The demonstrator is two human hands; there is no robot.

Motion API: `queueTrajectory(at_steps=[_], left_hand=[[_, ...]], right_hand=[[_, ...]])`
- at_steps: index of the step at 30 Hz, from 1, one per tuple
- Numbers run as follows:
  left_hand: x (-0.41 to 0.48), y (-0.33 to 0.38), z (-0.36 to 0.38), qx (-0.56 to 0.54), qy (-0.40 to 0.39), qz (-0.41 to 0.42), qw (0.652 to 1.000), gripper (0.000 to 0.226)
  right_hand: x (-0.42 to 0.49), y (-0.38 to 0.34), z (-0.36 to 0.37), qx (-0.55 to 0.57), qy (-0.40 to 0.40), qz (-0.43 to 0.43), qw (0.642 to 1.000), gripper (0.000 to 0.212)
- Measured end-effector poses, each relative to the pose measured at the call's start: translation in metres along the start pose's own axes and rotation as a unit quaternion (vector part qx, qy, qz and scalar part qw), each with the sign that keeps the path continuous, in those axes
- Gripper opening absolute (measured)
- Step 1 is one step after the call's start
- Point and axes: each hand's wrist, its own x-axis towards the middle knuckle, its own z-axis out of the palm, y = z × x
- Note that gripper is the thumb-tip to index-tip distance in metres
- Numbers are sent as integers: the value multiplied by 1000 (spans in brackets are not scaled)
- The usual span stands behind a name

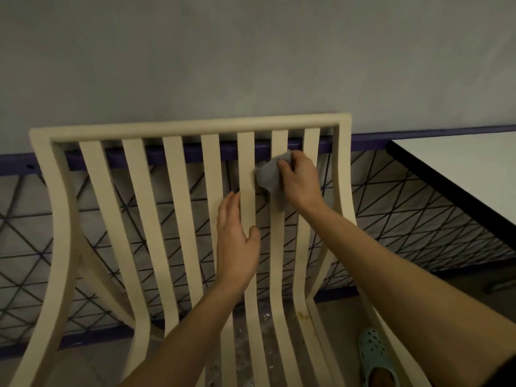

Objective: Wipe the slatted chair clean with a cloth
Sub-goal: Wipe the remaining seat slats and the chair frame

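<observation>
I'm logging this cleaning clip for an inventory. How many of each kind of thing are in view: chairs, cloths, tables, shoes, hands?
Cream slatted chair: 1
Crumpled grey cloth: 1
White table with black edge: 1
Mint-green perforated clog: 1
Bare hands, left hand and right hand: 2
Total: 6
</observation>
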Motion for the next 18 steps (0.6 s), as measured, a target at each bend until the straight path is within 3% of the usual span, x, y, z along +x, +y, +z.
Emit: queueTrajectory(at_steps=[8,12,18], left_hand=[[24,7,4,-36,-61,-96,993,65],[28,10,-2,-88,-58,-119,987,42],[30,13,1,-85,-45,-145,985,48]], right_hand=[[-12,9,14,33,51,9,998,21],[-45,38,23,55,30,78,995,18],[-95,75,34,12,6,148,989,12]])
